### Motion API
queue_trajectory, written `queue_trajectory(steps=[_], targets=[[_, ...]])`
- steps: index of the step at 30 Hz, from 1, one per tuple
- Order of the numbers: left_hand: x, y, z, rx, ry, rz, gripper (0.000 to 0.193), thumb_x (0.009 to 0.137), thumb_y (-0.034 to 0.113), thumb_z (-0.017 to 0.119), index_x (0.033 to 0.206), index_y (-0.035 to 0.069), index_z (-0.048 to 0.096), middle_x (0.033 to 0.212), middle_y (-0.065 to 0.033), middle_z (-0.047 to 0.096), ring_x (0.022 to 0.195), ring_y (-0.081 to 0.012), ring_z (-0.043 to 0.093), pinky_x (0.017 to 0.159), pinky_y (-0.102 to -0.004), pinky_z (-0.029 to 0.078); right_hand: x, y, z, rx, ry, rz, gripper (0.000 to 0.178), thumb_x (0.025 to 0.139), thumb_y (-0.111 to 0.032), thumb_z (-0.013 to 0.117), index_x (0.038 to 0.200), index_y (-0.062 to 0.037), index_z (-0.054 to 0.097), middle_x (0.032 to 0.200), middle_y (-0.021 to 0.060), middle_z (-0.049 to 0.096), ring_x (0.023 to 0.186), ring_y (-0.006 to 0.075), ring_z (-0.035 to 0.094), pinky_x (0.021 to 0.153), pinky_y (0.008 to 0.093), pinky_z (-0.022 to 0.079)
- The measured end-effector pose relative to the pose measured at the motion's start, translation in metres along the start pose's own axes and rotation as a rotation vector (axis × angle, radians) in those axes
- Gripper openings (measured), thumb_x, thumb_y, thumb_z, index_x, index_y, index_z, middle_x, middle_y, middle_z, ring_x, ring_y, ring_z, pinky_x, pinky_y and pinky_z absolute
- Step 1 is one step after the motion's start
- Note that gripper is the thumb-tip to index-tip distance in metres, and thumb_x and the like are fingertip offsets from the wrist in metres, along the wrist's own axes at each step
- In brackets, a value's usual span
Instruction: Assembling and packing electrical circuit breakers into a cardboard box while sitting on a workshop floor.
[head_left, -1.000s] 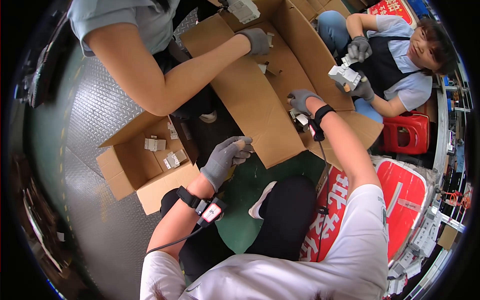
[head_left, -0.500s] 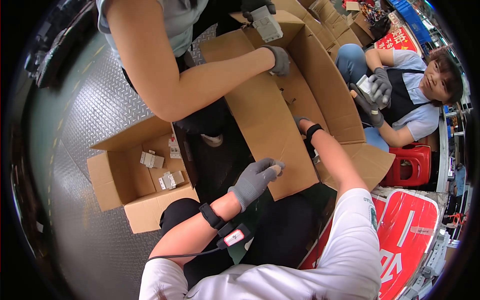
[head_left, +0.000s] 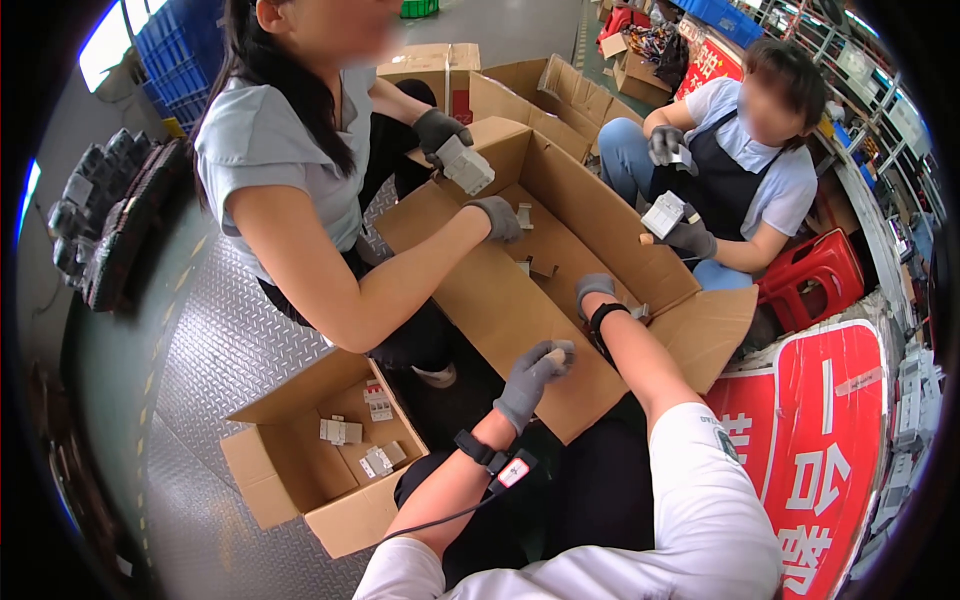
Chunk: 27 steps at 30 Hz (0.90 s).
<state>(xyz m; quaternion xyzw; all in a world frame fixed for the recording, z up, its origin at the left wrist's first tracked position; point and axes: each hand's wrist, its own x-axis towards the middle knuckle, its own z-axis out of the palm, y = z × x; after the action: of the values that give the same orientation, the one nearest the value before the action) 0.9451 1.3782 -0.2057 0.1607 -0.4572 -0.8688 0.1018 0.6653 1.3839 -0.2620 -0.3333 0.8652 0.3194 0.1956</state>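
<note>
A large open cardboard box (head_left: 600, 215) lies in front of me, with a few small pale pieces on its bottom. My right hand (head_left: 596, 290), in a grey glove, reaches down into its near end; its fingers are partly hidden, beside a small grey-white piece (head_left: 640, 312). Over the near flap (head_left: 500, 315) hovers my left hand (head_left: 537, 378), also gloved, its fingers curled closed with a bare fingertip showing and no object visible. At left, a smaller open box (head_left: 272, 450) contains a white-grey switch-like module (head_left: 341, 431), another module (head_left: 381, 460) and a third (head_left: 377, 402).
Across the box at left, a person's gloved hand (head_left: 440, 135) holds a white module (head_left: 467, 167); their other hand (head_left: 497, 218) is over the box. A second person at right holds a white block (head_left: 662, 214). A red stool (head_left: 812, 280) and red signboard (head_left: 830, 420) are at right.
The view has tilted up and shifted, so both boxes sit lower or further left in it. My right hand stays inside the large box; my left remains curled over the flap.
</note>
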Motion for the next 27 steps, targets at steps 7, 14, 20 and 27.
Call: queue_trajectory(steps=[7, 14, 20, 27], targets=[[0.011, -0.005, -0.013, -0.112, -0.076, 0.087, 0.044, 0.098, 0.026, 0.057, 0.132, -0.002, 0.056, 0.110, -0.0062, 0.063, 0.097, -0.0151, 0.061, 0.088, -0.0285, 0.048, -0.074, 0.037, -0.068, 0.463, 0.144, 0.221, 0.044, 0.078, -0.030, 0.074, 0.119, -0.0113, 0.073, 0.127, 0.0116, 0.069, 0.118, 0.0286, 0.066, 0.095, 0.0392, 0.055], [0.018, -0.003, -0.013, -0.375, -0.117, 0.052, 0.077, 0.100, 0.043, 0.057, 0.157, 0.008, 0.018, 0.138, -0.0130, 0.050, 0.113, -0.0241, 0.059, 0.098, -0.0384, 0.050, -0.190, 0.048, -0.077, 0.699, 0.835, 0.020, 0.027, 0.074, -0.029, 0.073, 0.094, -0.0107, 0.069, 0.096, 0.0102, 0.069, 0.087, 0.0323, 0.069, 0.075, 0.0429, 0.055], [0.009, 0.008, -0.008, -0.807, -0.181, 0.074, 0.074, 0.094, 0.064, 0.054, 0.150, 0.021, 0.033, 0.147, -0.0130, 0.045, 0.131, -0.0367, 0.050, 0.105, -0.0552, 0.047, -0.264, 0.022, -0.057, 0.567, 0.745, -0.495, 0.029, 0.075, -0.030, 0.077, 0.095, -0.0116, 0.067, 0.095, 0.0064, 0.065, 0.089, 0.0289, 0.067, 0.077, 0.0426, 0.052], [0.003, 0.007, -0.002, -0.716, 0.052, 0.097, 0.047, 0.098, 0.043, 0.059, 0.136, 0.017, 0.050, 0.132, -0.0070, 0.057, 0.126, -0.0273, 0.053, 0.107, -0.0524, 0.044, -0.166, 0.075, -0.127, 0.495, 0.272, -0.244, 0.047, 0.085, -0.044, 0.073, 0.114, -0.0074, 0.073, 0.115, 0.0134, 0.072, 0.101, 0.0315, 0.071, 0.089, 0.0407, 0.055]])
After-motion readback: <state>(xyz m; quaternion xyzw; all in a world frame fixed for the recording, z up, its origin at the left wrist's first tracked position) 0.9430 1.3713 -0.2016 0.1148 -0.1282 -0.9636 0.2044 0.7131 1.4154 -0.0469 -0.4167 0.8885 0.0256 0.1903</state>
